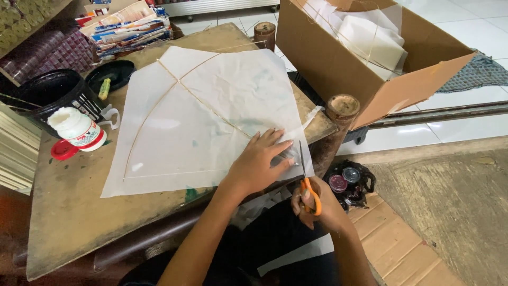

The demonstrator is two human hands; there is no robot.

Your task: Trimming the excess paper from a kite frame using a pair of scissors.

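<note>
A white paper kite sheet with thin bamboo sticks glued across it lies on a worn wooden table. My left hand presses flat on the sheet's near right corner, fingers spread. My right hand grips orange-handled scissors just past the table's edge. Their blades point up along the paper's right edge, close beside my left fingers.
A white glue bottle with its red cap off stands at the left, beside a black bucket and a black lid. A cardboard box of white kites stands at the right. Small jars in a black bag lie on the floor.
</note>
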